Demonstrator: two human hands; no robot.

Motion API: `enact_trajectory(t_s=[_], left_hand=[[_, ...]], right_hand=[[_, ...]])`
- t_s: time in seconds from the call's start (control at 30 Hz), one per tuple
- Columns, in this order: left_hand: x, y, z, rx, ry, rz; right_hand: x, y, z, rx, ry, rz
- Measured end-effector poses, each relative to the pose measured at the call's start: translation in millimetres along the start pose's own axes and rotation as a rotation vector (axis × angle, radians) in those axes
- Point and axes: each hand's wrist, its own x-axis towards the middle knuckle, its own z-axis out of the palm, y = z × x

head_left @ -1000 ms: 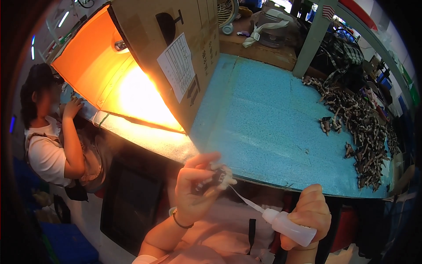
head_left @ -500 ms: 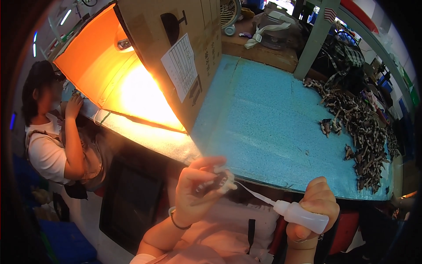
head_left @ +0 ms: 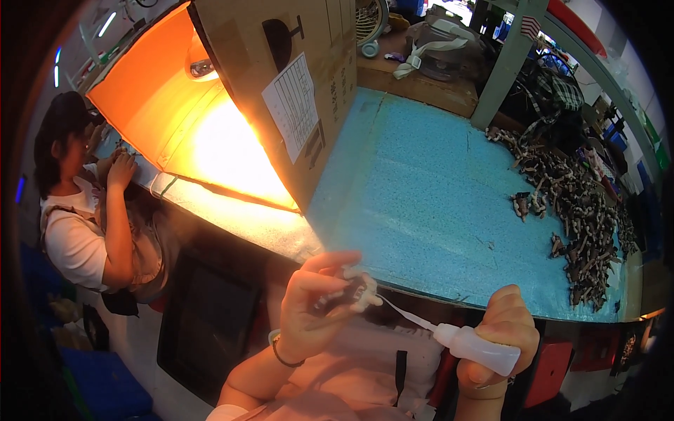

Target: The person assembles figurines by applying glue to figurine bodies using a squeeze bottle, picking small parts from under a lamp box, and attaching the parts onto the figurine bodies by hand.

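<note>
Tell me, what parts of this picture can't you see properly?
- Small dark part in the left hand, head view: the fingers wrap most of it, so its shape is unclear.
- Nozzle tip of the white squeeze bottle in the right hand: too thin to tell whether it touches the part.
- Pile of dark pieces on the blue table: too small and bent by the lens.

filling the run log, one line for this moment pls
left hand: holds small dark part | right hand: holds white nozzle bottle, tip at part
</note>
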Motion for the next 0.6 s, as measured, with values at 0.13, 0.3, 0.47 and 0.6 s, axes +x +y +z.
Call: enact_trajectory(t_s=[0.13,0.3,0.47,0.6], left_hand=[[0.6,1.8,0.8,-0.004,-0.012,0.000],[-3.7,2.0,0.0,0.048,0.005,-0.058],[-4.9,1.2,-1.5,0.057,-0.006,-0.041],[-2.5,3.1,-1.0,0.086,-0.035,-0.025]], right_hand=[[-2.0,2.9,-0.6,-0.097,-0.039,-0.083],[-1.5,3.1,-1.5,-0.008,-0.021,-0.016],[-2.8,3.7,3.0,-0.001,0.004,-0.021],[0.0,-3.5,-1.4,-0.067,-0.074,-0.013]])
